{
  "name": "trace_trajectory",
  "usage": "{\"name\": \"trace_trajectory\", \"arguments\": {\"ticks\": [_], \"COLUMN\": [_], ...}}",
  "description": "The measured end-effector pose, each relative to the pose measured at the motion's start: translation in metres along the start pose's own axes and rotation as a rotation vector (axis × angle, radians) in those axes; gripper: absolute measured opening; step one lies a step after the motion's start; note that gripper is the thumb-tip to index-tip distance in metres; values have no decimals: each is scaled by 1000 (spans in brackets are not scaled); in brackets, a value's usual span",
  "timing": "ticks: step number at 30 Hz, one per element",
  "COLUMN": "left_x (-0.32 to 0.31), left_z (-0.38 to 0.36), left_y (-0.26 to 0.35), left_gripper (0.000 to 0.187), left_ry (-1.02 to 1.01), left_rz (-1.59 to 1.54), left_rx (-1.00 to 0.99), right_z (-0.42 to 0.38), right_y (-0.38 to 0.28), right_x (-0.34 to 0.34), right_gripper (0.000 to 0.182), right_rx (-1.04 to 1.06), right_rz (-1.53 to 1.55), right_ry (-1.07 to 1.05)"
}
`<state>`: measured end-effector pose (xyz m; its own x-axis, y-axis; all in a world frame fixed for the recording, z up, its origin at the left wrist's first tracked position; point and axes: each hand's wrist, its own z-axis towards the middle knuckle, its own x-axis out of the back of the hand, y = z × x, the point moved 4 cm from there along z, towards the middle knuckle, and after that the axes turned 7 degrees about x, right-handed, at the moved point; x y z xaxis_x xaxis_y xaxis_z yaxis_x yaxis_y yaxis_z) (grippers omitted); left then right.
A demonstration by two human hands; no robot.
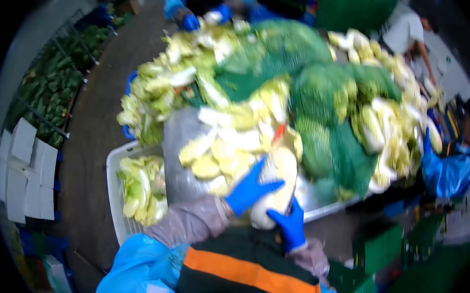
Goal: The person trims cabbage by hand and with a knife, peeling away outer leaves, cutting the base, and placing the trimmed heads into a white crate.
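Observation:
A pale napa cabbage (283,169) lies lengthwise at the table's near edge, its white base toward me. My left hand (254,188), in a blue glove, rests on its left side with thumb and fingers around the leaves. From the right, my gloved right hand (290,225) grips near the base, thumb across the front. Loose yellow-white cabbage leaves (226,157) are spread just left of the cabbage on the metal tabletop (178,137). A small red-orange object (278,134) shows beyond the far end of the cabbage.
Green mesh sacks of cabbages (324,120) fill the table's middle and right. A white crate (114,179) with leaves stands at its left. One person (207,3) works across the table, another (449,167) at the right. Stacked white boxes (26,170) stand far left.

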<state>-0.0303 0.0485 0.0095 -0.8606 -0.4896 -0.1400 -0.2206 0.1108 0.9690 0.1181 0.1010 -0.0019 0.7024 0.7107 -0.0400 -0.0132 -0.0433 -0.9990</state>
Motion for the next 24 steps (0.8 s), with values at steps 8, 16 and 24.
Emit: {"name": "trace_trajectory", "arguments": {"ticks": [8, 16, 24], "left_x": [-7, 1, 14], "left_z": [-30, -33, -40], "left_y": [-11, -30, -53], "left_gripper": [75, 68, 48], "left_ry": [-7, -52, 70], "left_rz": [98, -57, 204], "left_rx": [60, 228, 296], "right_z": [2, -10, -17], "right_y": [-12, 5, 12], "right_x": [6, 2, -2], "right_gripper": [75, 79, 79], "right_rx": [160, 104, 25], "right_rz": [66, 9, -115], "right_ry": [139, 132, 115]}}
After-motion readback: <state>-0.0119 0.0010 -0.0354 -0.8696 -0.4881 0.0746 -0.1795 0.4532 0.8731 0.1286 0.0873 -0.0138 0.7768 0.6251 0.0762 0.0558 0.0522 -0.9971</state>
